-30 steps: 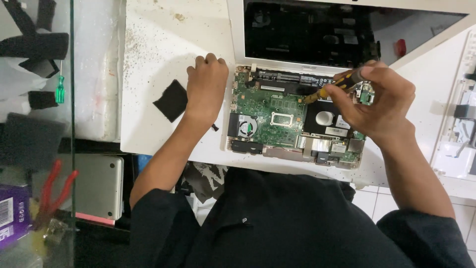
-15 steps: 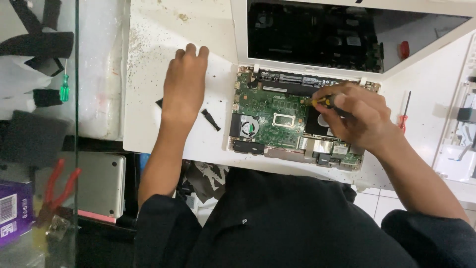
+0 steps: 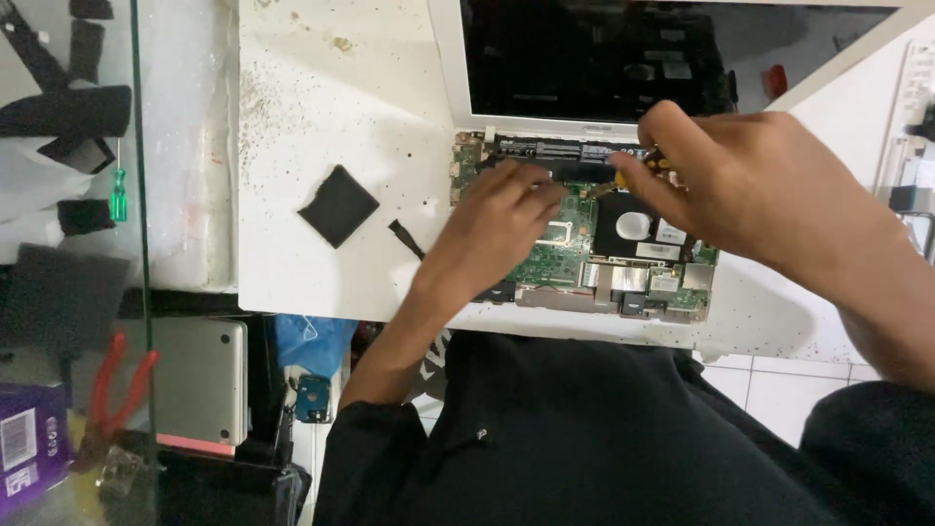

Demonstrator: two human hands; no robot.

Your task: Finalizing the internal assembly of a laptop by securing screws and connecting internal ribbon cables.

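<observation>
An opened white laptop lies on a white table, its dark screen tilted back and its green circuit board exposed. My left hand rests on the board with fingers spread toward its upper edge. My right hand grips a screwdriver with a yellow and black handle, its tip pointing at the board near my left fingertips. A hard drive sits in the laptop beneath my right hand.
A black square pad and a thin black strip lie left of the laptop. Further left sit a green-handled screwdriver, black foam pieces, red-handled pliers, a silver laptop and a purple box.
My left hand moved from the table left of the laptop onto the circuit board. My right hand with the screwdriver shifted up toward the board's top edge. The view moved closer.
</observation>
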